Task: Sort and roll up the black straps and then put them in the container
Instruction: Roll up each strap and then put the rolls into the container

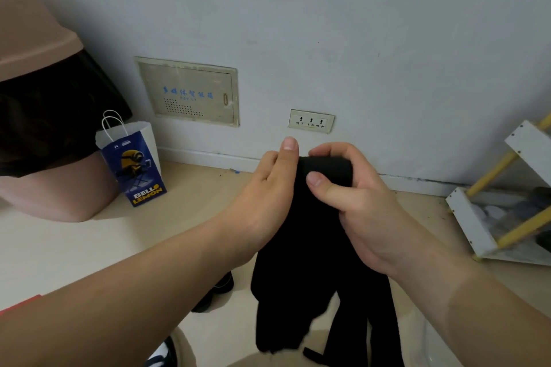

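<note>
A bunch of black straps [301, 262] hangs in front of me, its top end bunched between both hands and its loose ends dangling toward the floor. My right hand [351, 197] grips the top of the bunch, fingers curled over it and thumb pressed on its front. My left hand [268, 185] holds the left side of the same top end, thumb up against the fabric; its other fingers are hidden behind the straps. A clear plastic container [429, 345] shows faintly at the bottom right, mostly hidden by my right forearm.
A pink bin with a black liner [44, 116] stands at the left, a blue paper bag [134, 167] beside it. A white and yellow rack [507, 202] is at the right by the wall. Dark shoes [217, 289] lie on the beige floor under my left arm.
</note>
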`<move>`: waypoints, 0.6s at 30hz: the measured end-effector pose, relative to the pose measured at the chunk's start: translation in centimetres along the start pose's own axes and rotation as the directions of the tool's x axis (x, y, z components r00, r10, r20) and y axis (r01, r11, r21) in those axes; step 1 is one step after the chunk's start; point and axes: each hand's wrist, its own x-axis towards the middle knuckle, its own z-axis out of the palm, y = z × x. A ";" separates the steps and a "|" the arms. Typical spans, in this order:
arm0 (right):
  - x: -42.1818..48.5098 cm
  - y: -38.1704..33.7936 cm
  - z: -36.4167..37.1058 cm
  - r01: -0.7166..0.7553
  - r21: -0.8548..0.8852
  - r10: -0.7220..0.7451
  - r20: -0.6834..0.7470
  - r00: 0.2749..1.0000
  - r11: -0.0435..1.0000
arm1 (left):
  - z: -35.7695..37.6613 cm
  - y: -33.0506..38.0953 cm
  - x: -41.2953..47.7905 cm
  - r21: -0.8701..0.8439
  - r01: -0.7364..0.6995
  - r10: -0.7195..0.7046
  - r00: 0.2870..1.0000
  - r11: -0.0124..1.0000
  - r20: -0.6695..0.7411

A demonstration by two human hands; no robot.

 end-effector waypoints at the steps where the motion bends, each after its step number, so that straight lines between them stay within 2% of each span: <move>1: -0.1 -0.2 0.0 -0.018 0.034 0.017 0.011 1.000 0.999 | 0.1 0.0 -0.1 0.007 -0.011 0.011 1.000 1.000 0.010; 7: -0.3 -0.9 -0.1 -0.065 0.206 0.057 0.043 0.997 0.976 | 0.5 0.2 -0.3 0.100 -0.109 0.110 0.994 0.989 -0.009; 12: -0.2 -1.2 -0.3 -0.120 0.339 0.124 0.010 0.992 0.933 | 0.3 0.0 -0.1 0.154 -0.169 0.171 0.985 0.973 0.002; 14: 0.0 -1.3 -0.1 -0.159 0.314 0.173 -0.015 0.985 0.936 | 0.3 0.0 -0.2 0.153 -0.185 0.183 0.983 0.971 0.030; 18: 0.4 -0.8 -0.4 -0.302 0.090 0.303 -0.002 0.953 0.949 | -0.4 -0.3 -0.1 0.208 -0.280 0.270 0.960 0.937 0.079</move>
